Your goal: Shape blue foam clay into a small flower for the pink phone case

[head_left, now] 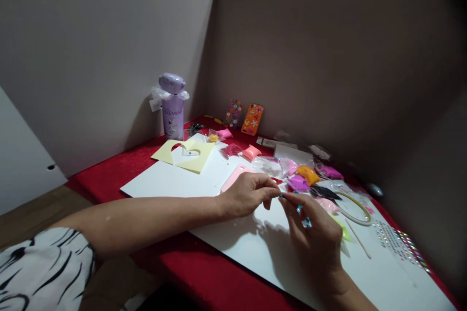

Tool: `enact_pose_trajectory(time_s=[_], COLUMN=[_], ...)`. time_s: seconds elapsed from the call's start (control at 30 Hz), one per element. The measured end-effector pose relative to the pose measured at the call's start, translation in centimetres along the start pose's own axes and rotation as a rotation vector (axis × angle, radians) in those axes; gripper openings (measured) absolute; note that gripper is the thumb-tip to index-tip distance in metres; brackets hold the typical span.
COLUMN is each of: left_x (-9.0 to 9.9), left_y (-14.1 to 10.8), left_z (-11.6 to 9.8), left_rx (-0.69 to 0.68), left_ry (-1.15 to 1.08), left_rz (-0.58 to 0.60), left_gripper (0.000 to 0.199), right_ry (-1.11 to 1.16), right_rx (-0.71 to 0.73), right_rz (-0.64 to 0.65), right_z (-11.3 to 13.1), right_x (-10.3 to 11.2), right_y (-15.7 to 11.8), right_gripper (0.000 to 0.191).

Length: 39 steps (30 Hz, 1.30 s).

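My left hand (pixel 250 195) and my right hand (pixel 316 231) meet above the white board (pixel 233 240), fingertips together. Between them shows a tiny blue piece (pixel 281 196), like a bit of soft clay; the fingers cover most of it. Both hands are closed in a pinch. Partly hidden behind my left hand lies a pale pink phone case (pixel 233 178). Past my right fingers, a blue packet (pixel 305 218) peeks out, mostly covered. Purple (pixel 298 183) and orange (pixel 308 175) clay packets sit just beyond the fingertips.
Yellow paper with a heart cut-out (pixel 200 160) lies at the left. A lilac bottle (pixel 173 116) stands behind it. Decorated phone cases (pixel 252 119) lean on the wall. At the right are a hoop (pixel 359 221), a thin stick (pixel 359 239) and stick-on gems (pixel 399 243).
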<state>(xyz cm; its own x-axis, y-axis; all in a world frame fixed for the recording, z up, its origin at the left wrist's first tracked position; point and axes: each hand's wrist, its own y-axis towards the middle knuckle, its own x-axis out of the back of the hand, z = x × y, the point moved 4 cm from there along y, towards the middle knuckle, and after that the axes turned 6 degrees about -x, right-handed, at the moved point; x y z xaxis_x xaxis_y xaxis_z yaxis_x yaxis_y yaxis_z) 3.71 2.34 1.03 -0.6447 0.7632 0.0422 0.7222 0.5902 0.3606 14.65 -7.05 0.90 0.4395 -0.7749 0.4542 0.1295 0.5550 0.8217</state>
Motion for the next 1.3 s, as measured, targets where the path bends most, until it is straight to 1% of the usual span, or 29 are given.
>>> enact_pose_trajectory(time_s=[0.13,0.27,0.33,0.43,0.5,0.53,0.67,0.8,0.9,1.0,1.2,1.3], left_x=[-0.1,0.1,0.4,1.2,1.5,1.5,1.1,0.9,0.8,0.7,0.7,0.7], left_y=[0.0,0.0,0.1,0.3,0.4,0.4,0.4,0.3,0.3,0.4,0.6,0.6], left_z=[0.0,0.1,-0.1,-0.4,-0.3,-0.2,0.2,0.0,-0.2,0.0,0.5,0.6], left_rx=[-0.011,-0.011,-0.042,-0.112,-0.108,-0.095,-0.076,-0.03,0.023,0.06,0.071,0.076], left_ry=[0.01,0.043,0.084,0.141,0.125,0.107,-0.002,-0.081,-0.072,-0.111,-0.143,-0.144], left_rz=[0.005,0.006,-0.037,-0.145,-0.186,-0.188,-0.169,-0.152,-0.126,-0.08,-0.041,-0.044], left_gripper=[0.016,0.019,0.021,0.02,0.013,0.012,0.015,0.004,0.015,0.021,0.036,0.038], right_ry=[0.001,-0.01,-0.042,-0.107,-0.167,-0.204,-0.32,-0.352,-0.344,-0.35,-0.362,-0.351], right_rx=[0.015,0.014,-0.008,-0.047,-0.066,-0.072,-0.047,-0.017,-0.011,-0.009,-0.019,-0.038], right_rz=[0.001,0.002,-0.023,-0.038,0.023,0.064,0.189,0.227,0.233,0.241,0.251,0.265], right_z=[0.1,0.1,0.1,-0.4,-0.9,-1.1,-1.5,-1.2,-1.1,-1.1,-1.1,-1.1], right_x=[0.0,0.0,0.0,-0.1,-0.4,-0.6,-1.3,-1.5,-1.4,-1.5,-1.6,-1.6], right_y=[0.0,-0.1,0.0,0.0,-0.1,-0.2,-0.2,-0.1,-0.1,-0.3,-0.3,-0.3], right_gripper=[0.015,0.009,0.007,0.007,0.008,0.009,0.011,0.009,0.01,0.011,0.009,0.014])
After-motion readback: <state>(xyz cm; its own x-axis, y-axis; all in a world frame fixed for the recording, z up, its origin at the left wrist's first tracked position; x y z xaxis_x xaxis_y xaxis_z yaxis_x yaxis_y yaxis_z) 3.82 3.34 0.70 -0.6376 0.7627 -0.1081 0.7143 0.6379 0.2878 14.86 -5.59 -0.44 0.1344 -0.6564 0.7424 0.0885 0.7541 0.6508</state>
